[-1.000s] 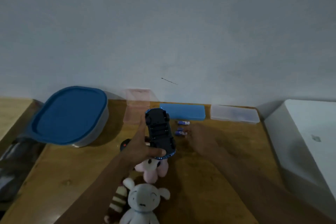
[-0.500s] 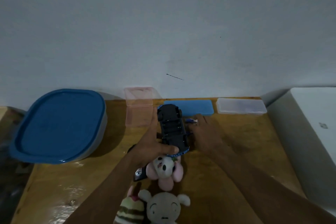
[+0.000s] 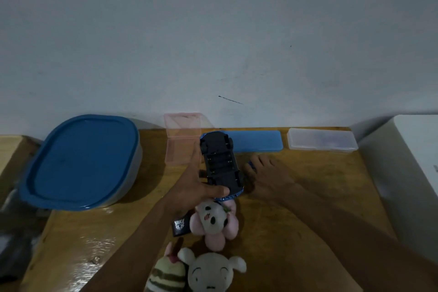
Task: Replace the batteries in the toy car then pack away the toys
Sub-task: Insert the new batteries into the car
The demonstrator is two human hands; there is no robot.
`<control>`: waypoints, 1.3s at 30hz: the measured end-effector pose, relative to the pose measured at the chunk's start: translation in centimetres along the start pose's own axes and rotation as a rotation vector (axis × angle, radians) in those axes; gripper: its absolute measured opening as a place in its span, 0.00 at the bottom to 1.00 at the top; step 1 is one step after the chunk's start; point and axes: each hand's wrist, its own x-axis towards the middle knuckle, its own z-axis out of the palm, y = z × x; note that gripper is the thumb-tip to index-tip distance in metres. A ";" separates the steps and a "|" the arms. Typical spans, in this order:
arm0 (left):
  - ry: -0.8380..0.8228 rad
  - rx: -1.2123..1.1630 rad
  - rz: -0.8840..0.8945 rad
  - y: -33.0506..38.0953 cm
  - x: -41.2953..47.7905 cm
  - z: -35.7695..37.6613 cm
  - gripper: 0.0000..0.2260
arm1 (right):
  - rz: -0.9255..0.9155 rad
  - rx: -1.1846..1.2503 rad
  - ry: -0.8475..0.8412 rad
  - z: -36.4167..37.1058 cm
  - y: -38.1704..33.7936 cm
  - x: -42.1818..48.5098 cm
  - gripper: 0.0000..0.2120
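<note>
My left hand (image 3: pixel 193 187) grips the blue toy car (image 3: pixel 221 163) upside down, its black underside and open battery bay facing up. My right hand (image 3: pixel 267 173) lies palm down on the wooden table (image 3: pixel 308 197) just right of the car, fingers over a small blue battery (image 3: pixel 250 164) that barely shows. Whether the fingers pinch the battery I cannot tell. A pink plush (image 3: pixel 214 223) lies just below the car, with a white plush (image 3: pixel 211 272) and a striped plush (image 3: pixel 166 276) nearer me.
A big container with a blue lid (image 3: pixel 80 161) stands at the left. Along the wall lie an open pink case (image 3: pixel 182 140), a blue case (image 3: pixel 258 141) and a clear case (image 3: pixel 322 142). A black remote (image 3: pixel 181 225) lies under my left forearm. A white box (image 3: pixel 414 161) borders the right.
My right hand has slid down and closed over the batteries beside the car, hiding all but one tip. The left hand keeps holding the car; the camera view shifted.
</note>
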 end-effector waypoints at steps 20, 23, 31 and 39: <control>0.011 0.025 -0.020 -0.1 0.4 -1.7 0.50 | 0.294 0.495 0.119 1.2 -0.5 0.6 0.17; 0.007 0.055 0.004 0.2 -0.3 -1.3 0.47 | 0.526 1.407 0.165 0.0 -0.8 -2.4 0.11; -0.051 0.067 0.073 1.5 -2.2 2.1 0.54 | 0.322 2.411 0.255 -2.9 -0.9 -11.5 0.13; -0.059 0.013 0.071 1.4 -4.1 7.1 0.57 | 0.286 2.532 0.267 -2.6 0.8 -16.4 0.11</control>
